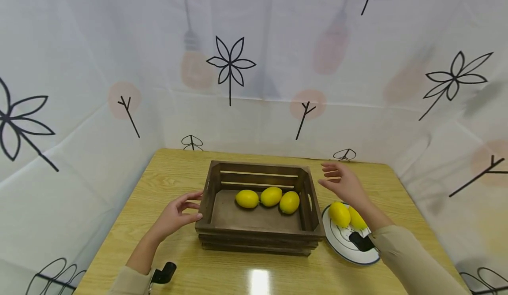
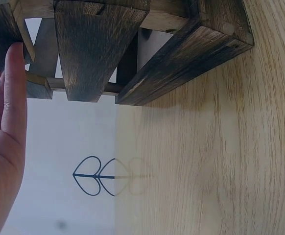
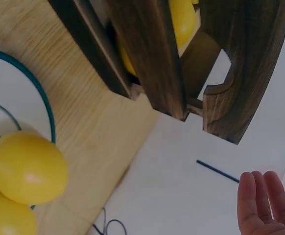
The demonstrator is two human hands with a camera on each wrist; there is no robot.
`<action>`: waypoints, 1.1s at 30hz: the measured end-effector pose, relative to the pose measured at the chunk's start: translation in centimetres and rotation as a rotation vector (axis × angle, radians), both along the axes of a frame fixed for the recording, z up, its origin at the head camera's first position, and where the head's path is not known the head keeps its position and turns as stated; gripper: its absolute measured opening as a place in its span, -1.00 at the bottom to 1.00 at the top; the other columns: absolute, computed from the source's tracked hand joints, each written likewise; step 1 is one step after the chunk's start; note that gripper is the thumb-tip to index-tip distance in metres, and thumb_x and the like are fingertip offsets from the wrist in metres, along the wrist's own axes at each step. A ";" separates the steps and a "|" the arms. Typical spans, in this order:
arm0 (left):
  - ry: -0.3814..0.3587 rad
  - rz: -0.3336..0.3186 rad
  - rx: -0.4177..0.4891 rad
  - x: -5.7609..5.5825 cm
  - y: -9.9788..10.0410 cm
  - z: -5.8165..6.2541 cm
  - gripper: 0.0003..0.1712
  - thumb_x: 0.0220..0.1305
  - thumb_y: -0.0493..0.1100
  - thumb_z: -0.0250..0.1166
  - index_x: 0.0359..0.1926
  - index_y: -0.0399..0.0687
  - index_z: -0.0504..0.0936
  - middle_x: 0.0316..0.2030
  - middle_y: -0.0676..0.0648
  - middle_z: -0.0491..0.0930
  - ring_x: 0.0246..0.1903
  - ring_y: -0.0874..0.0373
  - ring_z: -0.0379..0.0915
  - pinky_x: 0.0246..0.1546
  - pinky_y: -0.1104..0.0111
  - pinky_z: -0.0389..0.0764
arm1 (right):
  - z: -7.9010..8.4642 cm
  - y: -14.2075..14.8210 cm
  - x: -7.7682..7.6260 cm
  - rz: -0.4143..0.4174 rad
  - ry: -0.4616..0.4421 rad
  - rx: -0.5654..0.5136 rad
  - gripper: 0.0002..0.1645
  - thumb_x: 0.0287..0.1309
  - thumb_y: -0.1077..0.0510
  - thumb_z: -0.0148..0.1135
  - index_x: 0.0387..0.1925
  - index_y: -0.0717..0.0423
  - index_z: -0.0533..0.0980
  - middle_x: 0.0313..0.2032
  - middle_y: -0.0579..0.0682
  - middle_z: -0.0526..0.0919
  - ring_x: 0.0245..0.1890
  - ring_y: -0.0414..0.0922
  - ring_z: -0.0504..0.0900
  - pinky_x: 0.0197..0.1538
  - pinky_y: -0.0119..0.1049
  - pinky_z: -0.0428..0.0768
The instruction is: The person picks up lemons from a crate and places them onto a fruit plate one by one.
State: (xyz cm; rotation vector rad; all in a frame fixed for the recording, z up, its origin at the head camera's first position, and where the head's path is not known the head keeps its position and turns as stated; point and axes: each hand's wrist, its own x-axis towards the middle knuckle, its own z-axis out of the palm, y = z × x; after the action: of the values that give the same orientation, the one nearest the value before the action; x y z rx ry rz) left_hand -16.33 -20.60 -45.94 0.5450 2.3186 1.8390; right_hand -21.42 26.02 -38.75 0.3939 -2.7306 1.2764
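A dark brown slatted wooden crate [image 1: 258, 237] holds three yellow lemons [image 1: 271, 196] towards its back right. At its left end is my left hand [image 1: 176, 213], fingers and thumb spread at the upper edge; in the left wrist view an extended finger [image 2: 15, 98] reaches the top slat. My right hand [image 1: 344, 184] is raised beyond the crate's right end, holding nothing, its fingers extended towards the crate. Below that forearm, a white plate [image 1: 337, 240] with a dark rim carries two lemons [image 1: 339, 214], the right one partly hidden by the arm.
The crate and plate stand on a light wood table [image 1: 178, 171]. A white curtain [image 1: 258, 127] printed with black plant drawings hangs behind the table and along both sides. A black device [image 1: 164, 273] is on each wrist.
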 end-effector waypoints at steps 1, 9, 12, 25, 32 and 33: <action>-0.001 0.000 0.001 0.0 0.0 0.0 -0.32 0.15 -0.26 0.33 0.29 -0.18 0.31 0.14 -0.28 0.33 -0.04 0.06 0.42 -0.21 0.28 0.55 | 0.1 -0.2 -0.1 0.001 0.000 -0.001 -0.43 0.13 0.23 0.28 0.16 0.31 0.33 0.00 0.31 0.47 -0.03 0.22 0.48 -0.01 0.07 0.46; -0.007 0.007 -0.008 0.0 0.0 0.0 -0.32 0.15 -0.26 0.33 0.29 -0.16 0.32 0.14 -0.26 0.34 -0.03 0.05 0.42 -0.20 0.28 0.55 | 0.8 -1.8 -0.7 0.020 0.022 0.003 -0.46 0.12 0.25 0.29 0.13 0.30 0.36 -0.02 0.30 0.49 -0.05 0.22 0.50 -0.03 0.05 0.48; -0.006 0.010 -0.010 0.0 0.0 0.0 -0.32 0.15 -0.26 0.34 0.29 -0.16 0.33 0.14 -0.26 0.34 -0.03 0.06 0.43 -0.20 0.29 0.55 | 1.1 -2.2 -1.1 0.032 0.018 -0.003 -0.46 0.12 0.24 0.29 0.13 0.26 0.36 -0.02 0.27 0.48 -0.04 0.19 0.49 -0.02 0.04 0.47; 0.000 0.009 0.000 0.0 0.0 -0.1 -0.32 0.14 -0.27 0.34 0.29 -0.20 0.32 0.13 -0.28 0.34 -0.05 0.07 0.43 -0.21 0.30 0.55 | 2.1 -4.7 -2.4 0.092 0.027 -0.031 -0.46 0.11 0.21 0.30 0.13 0.21 0.39 -0.01 0.22 0.50 -0.04 0.14 0.50 -0.01 -0.01 0.48; 0.002 0.007 0.003 -0.1 0.0 -0.1 -0.32 0.15 -0.27 0.33 0.29 -0.20 0.32 0.13 -0.29 0.35 -0.05 0.08 0.44 -0.21 0.31 0.56 | 2.5 -6.0 -2.9 0.121 0.040 -0.070 -0.47 0.11 0.24 0.30 0.12 0.25 0.39 -0.02 0.24 0.49 -0.02 0.19 0.48 0.01 0.01 0.47; 0.001 0.007 0.003 -0.1 0.0 -0.2 -0.32 0.14 -0.28 0.33 0.29 -0.20 0.32 0.13 -0.29 0.35 -0.05 0.08 0.44 -0.20 0.31 0.55 | 2.5 -6.2 -3.0 0.123 0.037 -0.076 -0.47 0.10 0.24 0.30 0.12 0.25 0.39 -0.02 0.24 0.49 -0.02 0.19 0.48 0.00 0.01 0.47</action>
State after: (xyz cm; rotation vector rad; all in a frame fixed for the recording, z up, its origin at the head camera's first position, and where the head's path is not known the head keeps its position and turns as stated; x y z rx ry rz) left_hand -16.45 -20.62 -46.10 0.5392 2.3222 1.8455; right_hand -24.44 19.83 -36.22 0.5798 -2.6542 1.3826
